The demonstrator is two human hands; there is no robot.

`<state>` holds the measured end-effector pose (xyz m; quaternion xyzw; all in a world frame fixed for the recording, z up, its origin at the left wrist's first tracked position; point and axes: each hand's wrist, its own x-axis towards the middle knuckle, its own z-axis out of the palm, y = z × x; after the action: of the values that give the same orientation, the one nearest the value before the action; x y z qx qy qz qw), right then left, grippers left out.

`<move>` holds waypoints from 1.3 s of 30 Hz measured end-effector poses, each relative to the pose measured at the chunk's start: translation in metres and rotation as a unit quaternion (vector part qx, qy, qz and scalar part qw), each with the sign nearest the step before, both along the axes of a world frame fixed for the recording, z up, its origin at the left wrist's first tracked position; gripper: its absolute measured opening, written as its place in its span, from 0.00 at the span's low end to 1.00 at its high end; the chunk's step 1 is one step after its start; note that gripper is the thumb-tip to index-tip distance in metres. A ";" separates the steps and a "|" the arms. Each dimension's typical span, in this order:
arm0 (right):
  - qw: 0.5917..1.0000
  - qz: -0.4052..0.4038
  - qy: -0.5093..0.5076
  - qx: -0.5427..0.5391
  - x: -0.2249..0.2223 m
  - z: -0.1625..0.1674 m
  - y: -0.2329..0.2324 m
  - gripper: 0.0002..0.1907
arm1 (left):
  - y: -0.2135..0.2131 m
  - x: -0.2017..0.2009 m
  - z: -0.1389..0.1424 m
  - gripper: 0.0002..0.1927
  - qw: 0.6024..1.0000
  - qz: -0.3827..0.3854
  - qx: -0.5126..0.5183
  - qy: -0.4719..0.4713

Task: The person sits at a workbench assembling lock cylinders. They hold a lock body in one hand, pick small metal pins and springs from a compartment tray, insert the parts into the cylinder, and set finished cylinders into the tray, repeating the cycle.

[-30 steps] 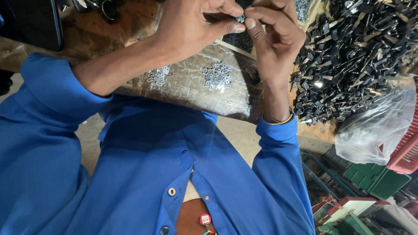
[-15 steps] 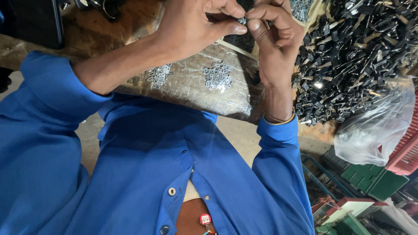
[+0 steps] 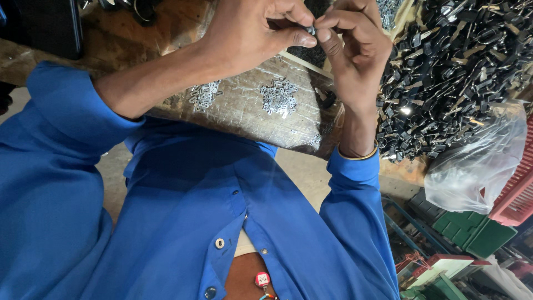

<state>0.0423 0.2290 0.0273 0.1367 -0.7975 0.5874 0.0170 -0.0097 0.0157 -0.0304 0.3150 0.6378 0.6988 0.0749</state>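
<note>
My left hand and my right hand meet at the top of the view, fingertips pinched together on a small dark metal part. Most of the part is hidden by my fingers. Below the hands lie two little heaps of small silvery metal pieces on a shiny plastic-covered board. Both arms wear blue sleeves.
A big heap of dark metal parts fills the upper right. A clear plastic bag hangs below it, with a red crate and green boxes lower right. A dark object stands at upper left.
Both hands stay together at the top; my fingers have shifted slightly around the small part, turning it between the fingertips.
</note>
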 end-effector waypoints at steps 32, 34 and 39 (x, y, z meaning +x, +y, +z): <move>0.997 -0.049 -0.035 -0.037 0.003 -0.001 0.009 0.05 | -0.005 -0.003 0.012 0.08 0.992 0.038 -0.064 0.106; 0.996 -0.021 -0.049 -0.069 0.004 -0.003 0.010 0.05 | -0.005 -0.003 0.012 0.09 0.991 0.041 -0.072 0.107; 0.996 -0.012 -0.058 -0.073 0.004 -0.007 0.011 0.05 | -0.003 -0.001 0.008 0.10 0.999 0.001 -0.010 0.037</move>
<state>0.0465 0.2401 0.0204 0.0910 -0.7535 0.6510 -0.0120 -0.0111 0.0125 -0.0220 0.3394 0.6471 0.6806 0.0535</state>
